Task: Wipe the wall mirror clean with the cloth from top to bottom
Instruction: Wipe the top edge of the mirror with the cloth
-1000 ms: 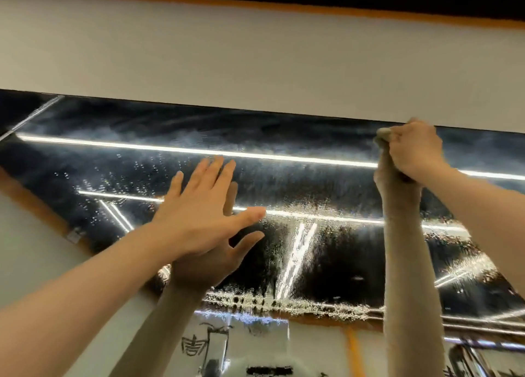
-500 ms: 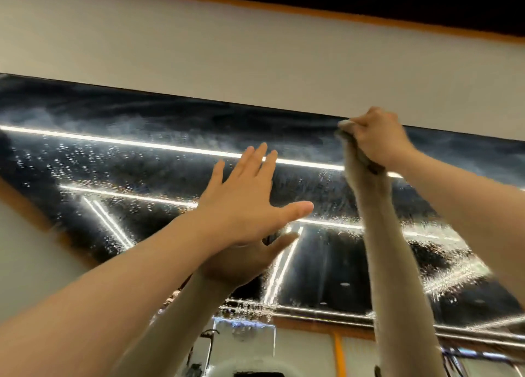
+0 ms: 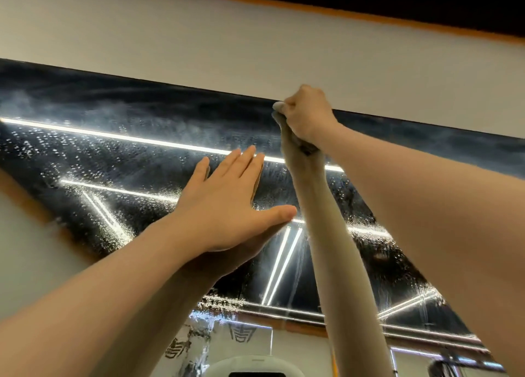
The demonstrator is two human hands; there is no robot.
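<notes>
Wall mirror (image 3: 119,160) fills mid-frame, top edge meeting pale wall (image 3: 199,44) above; glass wet w/ droplets, hazy streaks near top, reflecting ceiling light strips. R hand (image 3: 305,115) at mirror's top edge, fingers curled into fist around cloth (image 3: 278,106); only a small pale bit of cloth shows at the knuckles, pressed vs glass. L hand (image 3: 227,203) flat on glass lower down, left of R hand, fingers straight & close together, thumb spread out to the side. Both forearms mirrored in glass.
</notes>
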